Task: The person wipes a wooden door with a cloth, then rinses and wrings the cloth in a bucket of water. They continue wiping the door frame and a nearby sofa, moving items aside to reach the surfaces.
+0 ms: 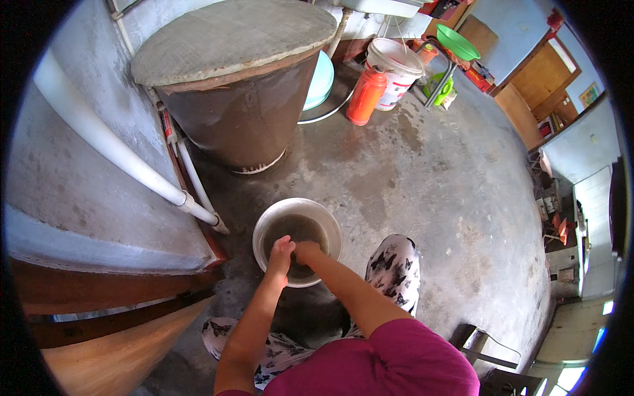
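Shirt (409,363); left grip (282,248), right grip (307,252) curled over basin (333,232).

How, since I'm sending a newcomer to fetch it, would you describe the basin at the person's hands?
Find the big brown vat with the round grey lid. Nearer the camera, on the concrete floor, sits a round basin. Whitish, unlike the light-blue tub beside the vat, it holds murky water, with the left hand and right hand over it.
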`<state>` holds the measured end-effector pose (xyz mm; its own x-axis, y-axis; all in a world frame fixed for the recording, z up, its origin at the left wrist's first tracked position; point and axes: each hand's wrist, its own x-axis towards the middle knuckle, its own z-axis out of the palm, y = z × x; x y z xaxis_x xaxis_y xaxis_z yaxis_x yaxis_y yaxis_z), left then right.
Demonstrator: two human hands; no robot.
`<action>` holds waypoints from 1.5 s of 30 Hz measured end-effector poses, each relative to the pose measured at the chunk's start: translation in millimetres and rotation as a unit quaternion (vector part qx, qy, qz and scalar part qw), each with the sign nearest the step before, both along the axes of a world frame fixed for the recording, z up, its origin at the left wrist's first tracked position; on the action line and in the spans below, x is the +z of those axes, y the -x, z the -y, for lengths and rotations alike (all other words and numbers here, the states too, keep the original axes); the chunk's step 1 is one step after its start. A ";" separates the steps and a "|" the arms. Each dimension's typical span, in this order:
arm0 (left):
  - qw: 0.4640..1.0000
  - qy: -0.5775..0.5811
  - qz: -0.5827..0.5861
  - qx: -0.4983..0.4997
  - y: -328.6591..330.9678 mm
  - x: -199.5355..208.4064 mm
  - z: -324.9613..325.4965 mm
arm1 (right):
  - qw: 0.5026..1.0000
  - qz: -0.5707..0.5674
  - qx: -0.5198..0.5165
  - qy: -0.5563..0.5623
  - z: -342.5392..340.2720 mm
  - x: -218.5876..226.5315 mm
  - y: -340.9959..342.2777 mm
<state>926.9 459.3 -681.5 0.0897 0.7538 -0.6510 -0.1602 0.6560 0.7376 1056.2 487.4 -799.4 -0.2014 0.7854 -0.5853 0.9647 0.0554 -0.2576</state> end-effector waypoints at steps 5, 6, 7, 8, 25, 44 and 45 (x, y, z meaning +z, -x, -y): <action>0.998 0.068 -0.003 0.010 3.3 -7.8 -5.0 | 0.998 0.030 -0.045 0.013 -8.7 -16.1 -8.4; 0.997 0.075 0.000 0.007 1.5 -11.3 -4.6 | 0.997 0.010 0.003 0.078 -17.3 -10.5 -18.6; 0.996 0.089 0.015 0.014 -1.0 -14.6 -4.9 | 0.992 0.021 0.121 0.028 -22.5 -4.5 -28.1; 0.994 0.104 0.028 0.025 -1.2 -16.3 -5.4 | 0.970 0.031 0.241 -0.021 -27.0 7.4 -32.2; 0.973 -0.003 0.216 0.081 13.2 -160.3 -6.2 | 0.946 -0.218 -0.202 -0.132 0.0 110.5 40.0; 0.971 0.141 0.117 0.154 5.1 -55.6 -12.7 | 0.994 0.043 0.022 0.094 -18.2 -28.2 0.4; 0.968 0.156 0.126 0.149 3.6 -58.4 -10.0 | 0.985 0.032 0.057 0.157 -21.7 -26.9 -2.7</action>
